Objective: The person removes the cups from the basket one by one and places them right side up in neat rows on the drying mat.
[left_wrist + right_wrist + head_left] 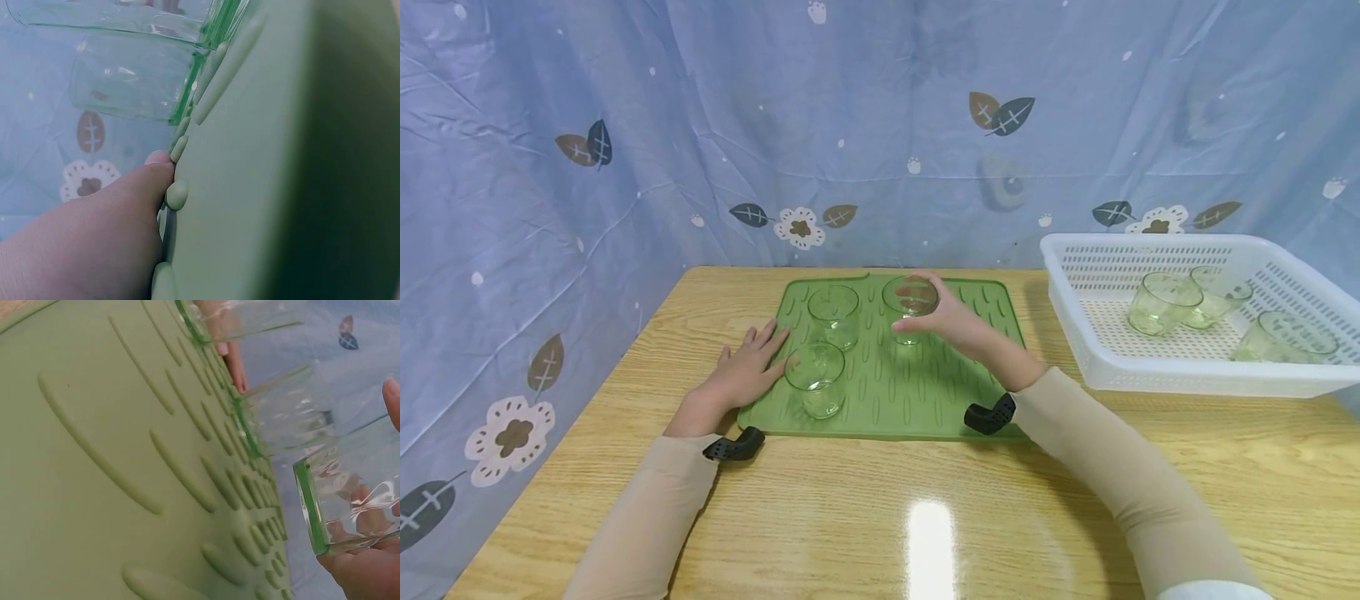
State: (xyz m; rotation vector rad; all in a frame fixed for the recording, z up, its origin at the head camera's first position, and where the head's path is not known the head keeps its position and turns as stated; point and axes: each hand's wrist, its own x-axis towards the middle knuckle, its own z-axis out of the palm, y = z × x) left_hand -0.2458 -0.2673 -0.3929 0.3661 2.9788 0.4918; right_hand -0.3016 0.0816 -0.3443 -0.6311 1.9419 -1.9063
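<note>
My right hand [951, 321] grips a clear, green-tinted drinking glass [350, 494], thumb on one side and fingers on the other. The glass is upright over the back middle of a green ribbed mat [925, 392]; in the right wrist view its base looks slightly apart from the mat. Two similar glasses stand upright on the mat's left half, a back one [834, 312] and a front one [817, 379]. My left hand [741, 375] lies with straight fingers spread over the mat's left edge, close beside the front glass. Its thumb rests on the mat in the left wrist view.
A white perforated plastic basket [1150, 372] stands on the right of the wooden table [820, 517]. Inside it, two glasses [1161, 304] lean together and another [1292, 337] lies tilted. A blue flower-patterned cloth [880, 125] hangs behind and along the left.
</note>
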